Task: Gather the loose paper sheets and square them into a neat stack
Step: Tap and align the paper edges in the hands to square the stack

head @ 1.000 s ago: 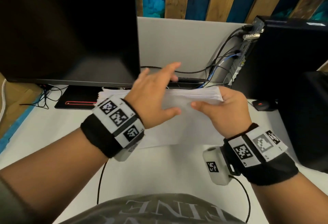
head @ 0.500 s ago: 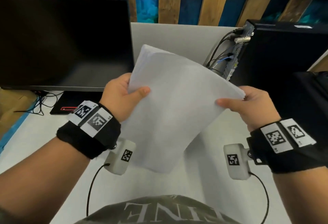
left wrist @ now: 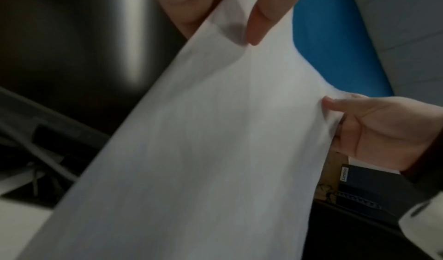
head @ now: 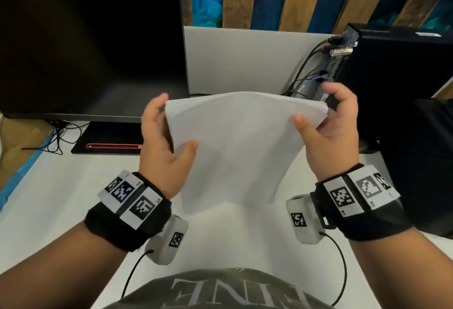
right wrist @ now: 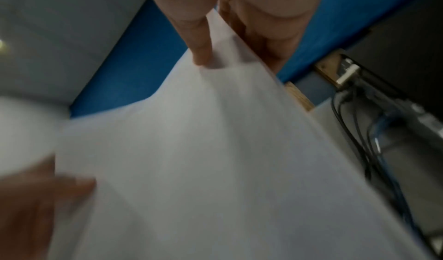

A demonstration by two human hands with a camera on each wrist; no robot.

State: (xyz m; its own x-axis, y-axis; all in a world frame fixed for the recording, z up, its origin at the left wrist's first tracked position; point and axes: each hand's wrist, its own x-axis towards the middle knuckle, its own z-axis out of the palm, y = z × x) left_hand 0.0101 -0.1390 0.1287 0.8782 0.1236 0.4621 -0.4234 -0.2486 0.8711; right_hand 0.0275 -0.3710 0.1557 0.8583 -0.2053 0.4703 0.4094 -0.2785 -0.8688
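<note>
Both hands, the left hand (head: 164, 144) and right hand (head: 335, 127), pinch the paper stack (head: 237, 147) upright at frame centre above the desk (head: 49, 198); a loose grip likely lets sheets slide and fan out.

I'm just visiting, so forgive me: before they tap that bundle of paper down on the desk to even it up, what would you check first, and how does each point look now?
1. Left hand has a grip on the paper stack: ok, thumb in front, fingers behind.
2. Right hand grips the opposite edge: ok.
3. Stack lifted off the desk: ok.
4. Top edges flush: not ok, sheets fan slightly at the right corner.
5. Bottom edges flush: cannot tell.
6. Bare desk below to tap on: ok.
</note>
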